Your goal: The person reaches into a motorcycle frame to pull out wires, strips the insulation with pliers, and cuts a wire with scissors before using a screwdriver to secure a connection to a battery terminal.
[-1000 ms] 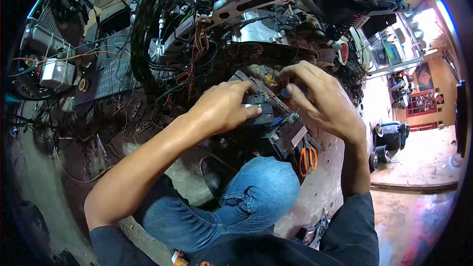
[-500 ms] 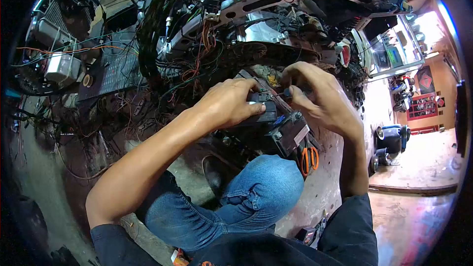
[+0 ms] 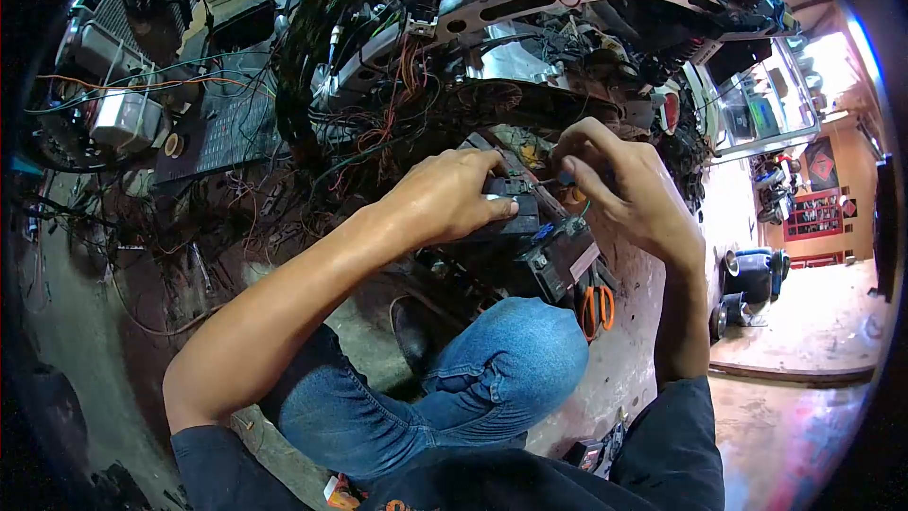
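Observation:
My left hand (image 3: 454, 197) is closed on a black box-shaped part (image 3: 518, 223), thumb on its near face and fingers over its top. Opposite it, my right hand (image 3: 636, 191) is curled, with thumb and fingers pinching a small blue-ended piece (image 3: 567, 177); its kind is too small to make out. Just below the hands stands a black battery-like box (image 3: 558, 267) with a pale label. Orange-handled scissors (image 3: 605, 310) lie against its right side.
A silver motorcycle frame (image 3: 530, 2) with hanging wires spans the back. Tangled wiring (image 3: 383, 123) and a thick dark harness (image 3: 298, 66) lie to the left, beyond them a radiator (image 3: 118, 28). A glass display case (image 3: 766, 109) stands at right.
The view has shifted slightly, so the frame and radiator sit a little further right. Both hands keep nearly the same pose, the right thumb still on the small blue-ended piece.

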Action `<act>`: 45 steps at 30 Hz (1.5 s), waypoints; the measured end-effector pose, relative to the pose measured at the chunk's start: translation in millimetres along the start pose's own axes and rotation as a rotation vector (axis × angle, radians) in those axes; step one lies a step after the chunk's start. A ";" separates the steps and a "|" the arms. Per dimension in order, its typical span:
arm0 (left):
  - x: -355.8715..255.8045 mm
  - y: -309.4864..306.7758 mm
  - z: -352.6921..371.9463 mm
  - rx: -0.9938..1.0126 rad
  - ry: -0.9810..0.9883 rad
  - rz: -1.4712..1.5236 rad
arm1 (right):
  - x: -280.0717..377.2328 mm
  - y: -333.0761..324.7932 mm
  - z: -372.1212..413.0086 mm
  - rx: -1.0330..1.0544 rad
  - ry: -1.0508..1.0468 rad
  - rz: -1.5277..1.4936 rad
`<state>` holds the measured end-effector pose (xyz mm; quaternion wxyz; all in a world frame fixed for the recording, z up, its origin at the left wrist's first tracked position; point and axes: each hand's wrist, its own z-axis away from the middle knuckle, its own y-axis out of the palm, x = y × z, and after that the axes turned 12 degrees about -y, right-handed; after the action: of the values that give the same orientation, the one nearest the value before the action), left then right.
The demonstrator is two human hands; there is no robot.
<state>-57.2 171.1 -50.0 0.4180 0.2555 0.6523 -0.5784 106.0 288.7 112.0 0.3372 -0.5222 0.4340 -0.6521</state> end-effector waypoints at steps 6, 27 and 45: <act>0.9 0.4 -0.7 -0.001 0.014 -0.002 | -9.6 3.7 2.6 -0.132 -0.125 -0.048; -4.4 -6.9 -0.4 0.082 -0.024 0.054 | -98.5 33.4 36.3 -0.059 0.429 0.039; -7.0 -8.8 -0.5 0.115 -0.069 0.096 | -56.3 30.4 37.6 -0.243 0.243 -0.572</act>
<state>-60.9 170.8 -39.4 0.4521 0.2902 0.5903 -0.6024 155.0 319.0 65.1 0.0215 -0.5777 0.3814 -0.7214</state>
